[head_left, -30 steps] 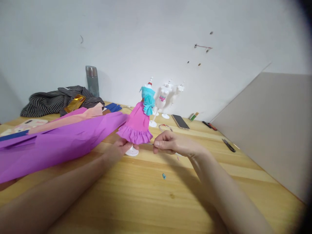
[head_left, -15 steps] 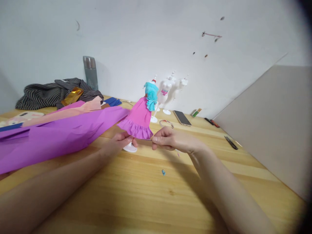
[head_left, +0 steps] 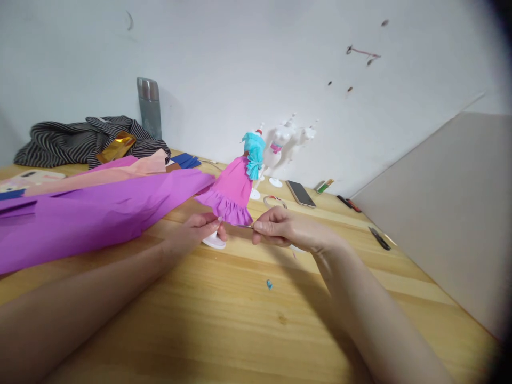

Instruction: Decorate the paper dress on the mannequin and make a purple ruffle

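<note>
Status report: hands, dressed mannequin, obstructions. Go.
Left hand holding dressed mannequin near its base. Right hand pinching thin tool at purple hem. Blue scrap on table, apart from both hands.

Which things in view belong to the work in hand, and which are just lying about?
In the work:
dressed mannequin, its stand in the left hand
thin tool in the right hand, at the ruffled hem
perhaps the purple sheet, matching the hem

Apparently just lying about:
bottle
striped cloth
dark-screened phone
</note>
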